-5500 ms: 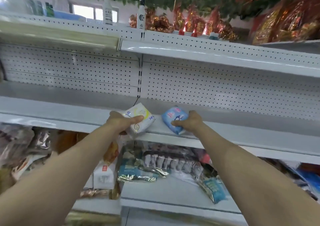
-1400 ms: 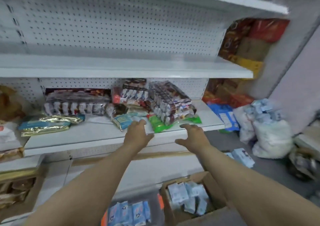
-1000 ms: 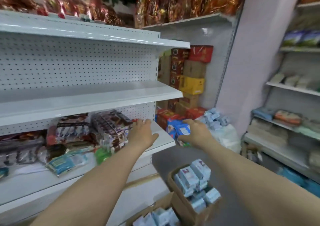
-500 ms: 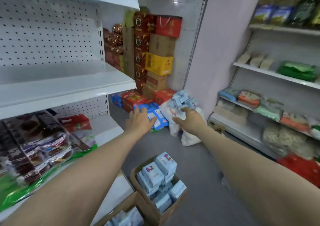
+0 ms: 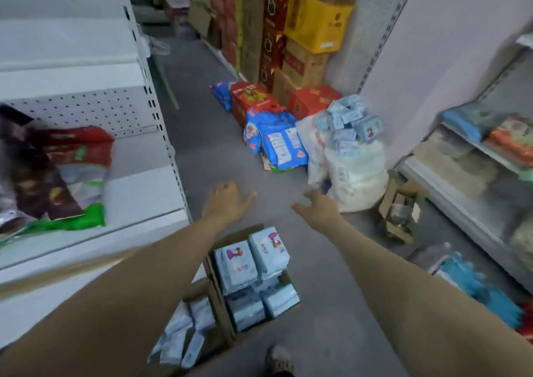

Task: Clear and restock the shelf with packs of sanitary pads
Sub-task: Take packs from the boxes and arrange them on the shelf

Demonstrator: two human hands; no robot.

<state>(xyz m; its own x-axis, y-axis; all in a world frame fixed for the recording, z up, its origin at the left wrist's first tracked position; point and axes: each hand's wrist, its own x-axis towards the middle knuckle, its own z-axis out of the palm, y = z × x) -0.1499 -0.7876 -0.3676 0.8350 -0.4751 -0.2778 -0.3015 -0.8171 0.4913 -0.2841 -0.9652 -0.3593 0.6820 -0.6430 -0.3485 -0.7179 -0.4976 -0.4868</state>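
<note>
Left forearm covers part of lower pad packs; shoe cut by bottom edge; right-shelf goods blurred.

This is a shop. White shelves hold snack bags, boxes are stacked by the wall, and packs fill a carton on the floor.

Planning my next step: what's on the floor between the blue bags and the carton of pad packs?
Only bare grey floor, seen in the head view; the left hand hovers above it.
</note>
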